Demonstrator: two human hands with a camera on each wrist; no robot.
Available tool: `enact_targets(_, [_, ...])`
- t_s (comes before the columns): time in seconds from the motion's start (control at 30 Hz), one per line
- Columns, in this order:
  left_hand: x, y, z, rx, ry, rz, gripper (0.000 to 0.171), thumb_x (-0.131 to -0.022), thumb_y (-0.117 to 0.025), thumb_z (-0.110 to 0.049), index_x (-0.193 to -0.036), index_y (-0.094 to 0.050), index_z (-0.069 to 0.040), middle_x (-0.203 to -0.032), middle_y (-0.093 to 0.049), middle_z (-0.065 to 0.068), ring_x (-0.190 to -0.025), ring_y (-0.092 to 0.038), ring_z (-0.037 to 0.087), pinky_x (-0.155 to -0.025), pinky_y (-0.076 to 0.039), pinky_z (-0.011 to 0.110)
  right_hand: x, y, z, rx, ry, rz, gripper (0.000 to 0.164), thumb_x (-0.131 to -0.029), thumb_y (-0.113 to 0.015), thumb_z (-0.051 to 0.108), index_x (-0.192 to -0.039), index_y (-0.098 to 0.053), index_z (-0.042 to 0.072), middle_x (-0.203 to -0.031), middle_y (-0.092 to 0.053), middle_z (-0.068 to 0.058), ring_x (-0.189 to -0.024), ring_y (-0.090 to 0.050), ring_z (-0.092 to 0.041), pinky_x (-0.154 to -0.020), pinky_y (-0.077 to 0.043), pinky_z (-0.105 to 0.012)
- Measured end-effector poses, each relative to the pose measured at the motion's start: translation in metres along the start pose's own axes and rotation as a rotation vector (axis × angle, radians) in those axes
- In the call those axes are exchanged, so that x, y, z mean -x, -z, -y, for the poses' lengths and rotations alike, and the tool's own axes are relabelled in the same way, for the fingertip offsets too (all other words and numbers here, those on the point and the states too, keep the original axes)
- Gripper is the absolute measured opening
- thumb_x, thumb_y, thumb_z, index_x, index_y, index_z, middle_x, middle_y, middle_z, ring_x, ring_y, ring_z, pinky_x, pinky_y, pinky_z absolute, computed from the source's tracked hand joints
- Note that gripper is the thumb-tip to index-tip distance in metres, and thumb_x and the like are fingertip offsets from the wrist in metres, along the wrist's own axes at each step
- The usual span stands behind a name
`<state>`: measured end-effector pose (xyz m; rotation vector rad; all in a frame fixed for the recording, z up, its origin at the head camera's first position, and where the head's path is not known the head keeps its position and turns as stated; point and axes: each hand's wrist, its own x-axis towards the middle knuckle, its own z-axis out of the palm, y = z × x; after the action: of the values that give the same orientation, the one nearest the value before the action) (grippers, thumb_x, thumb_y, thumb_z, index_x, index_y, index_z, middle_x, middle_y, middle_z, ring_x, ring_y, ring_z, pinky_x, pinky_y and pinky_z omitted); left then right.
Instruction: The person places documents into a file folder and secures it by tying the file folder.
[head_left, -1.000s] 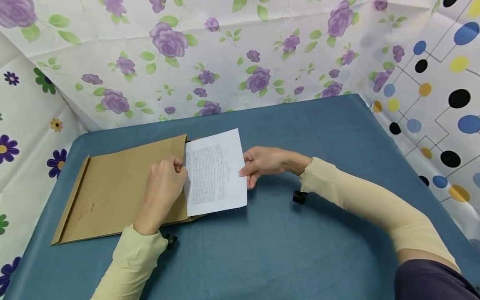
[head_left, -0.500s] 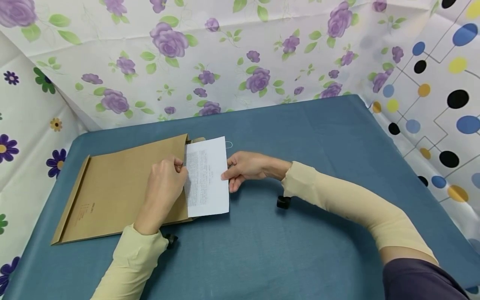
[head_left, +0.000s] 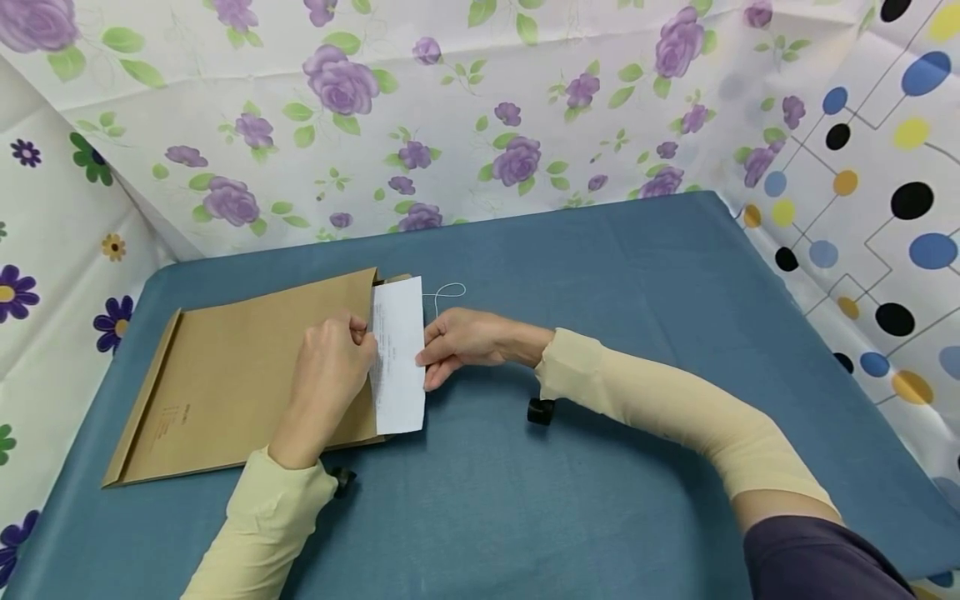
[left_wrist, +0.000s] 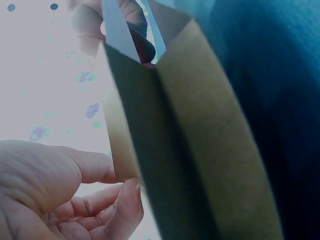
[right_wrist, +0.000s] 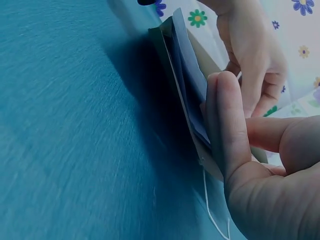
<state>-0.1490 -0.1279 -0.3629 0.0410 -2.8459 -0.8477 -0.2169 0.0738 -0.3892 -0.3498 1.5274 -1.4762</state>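
Note:
A brown paper document envelope (head_left: 255, 375) lies on the blue cloth with its mouth facing right. Out of that mouth sticks a strip of white printed paper (head_left: 401, 358); the rest is hidden inside. My left hand (head_left: 327, 375) pinches the upper edge of the envelope's mouth between thumb and fingers, as the left wrist view confirms. At the paper's right edge, my right hand (head_left: 472, 337) grips the sheet, thumb on top and fingers beneath. A thin white string (head_left: 450, 290) hangs from the envelope beyond the right hand.
Blue cloth (head_left: 600, 267) covers the table around the envelope. Flower-printed curtains (head_left: 450, 108) stand behind and to the left, and a dotted curtain (head_left: 862, 208) to the right. A black wrist camera (head_left: 540, 411) sits under the right wrist.
My right hand has moved left, and the paper has slid deeper into the envelope. More of the white string shows now. The left hand has stayed in place.

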Motion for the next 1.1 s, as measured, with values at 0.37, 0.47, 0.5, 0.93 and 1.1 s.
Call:
enact_targets(0.37, [0.000, 0.002, 0.000, -0.010, -0.021, -0.005, 0.013, -0.092, -0.062, 0.001, -0.099, -0.070, 0.008, -0.085, -0.068, 0.019, -0.072, -0.063, 0.031, -0.061, -0.050, 0.040, -0.016, -0.009, 0.003, 0.033, -0.002, -0.029, 0.014, -0.103, -0.058, -0.002, -0.093, -0.064, -0.009, -0.079, -0.071, -0.022, -0.073, -0.075, -0.024, -0.083, -0.060, -0.042])
enact_targets(0.47, [0.000, 0.002, 0.001, -0.010, -0.027, -0.010, 0.014, -0.092, -0.062, 0.000, -0.099, -0.071, 0.008, -0.085, -0.068, 0.018, -0.073, -0.064, 0.031, -0.063, -0.051, 0.042, -0.020, -0.010, 0.003, 0.048, -0.005, -0.036, 0.015, -0.103, -0.058, -0.001, -0.091, -0.063, -0.009, -0.079, -0.072, -0.021, -0.073, -0.075, -0.024, -0.083, -0.060, -0.042])
enact_targets(0.5, [0.000, 0.003, 0.001, -0.010, -0.030, -0.011, 0.014, -0.092, -0.062, 0.000, -0.099, -0.071, 0.008, -0.085, -0.068, 0.018, -0.073, -0.064, 0.031, -0.063, -0.051, 0.042, -0.021, -0.011, 0.003, 0.051, -0.006, -0.038, 0.015, -0.103, -0.058, -0.001, -0.092, -0.063, -0.009, -0.079, -0.072, -0.021, -0.073, -0.075, -0.024, -0.082, -0.060, -0.041])
enact_targets(0.93, [0.000, 0.003, 0.000, -0.006, -0.036, -0.011, 0.013, -0.092, -0.062, 0.000, -0.098, -0.070, 0.008, -0.083, -0.068, 0.018, -0.072, -0.063, 0.031, -0.063, -0.050, 0.041, -0.034, -0.017, 0.005, 0.066, 0.001, -0.074, 0.028, -0.105, -0.058, 0.004, -0.080, -0.062, -0.008, -0.076, -0.071, -0.022, -0.068, -0.074, -0.023, -0.077, -0.061, -0.039])
enact_targets(1.1, [0.001, 0.002, 0.000, -0.006, -0.034, -0.005, 0.013, -0.092, -0.063, 0.000, -0.099, -0.070, 0.009, -0.083, -0.067, 0.018, -0.072, -0.062, 0.031, -0.063, -0.051, 0.041, -0.039, -0.020, 0.006, 0.060, -0.007, -0.072, 0.027, -0.105, -0.058, 0.004, -0.082, -0.065, -0.009, -0.076, -0.071, -0.022, -0.066, -0.073, -0.023, -0.074, -0.061, -0.037])
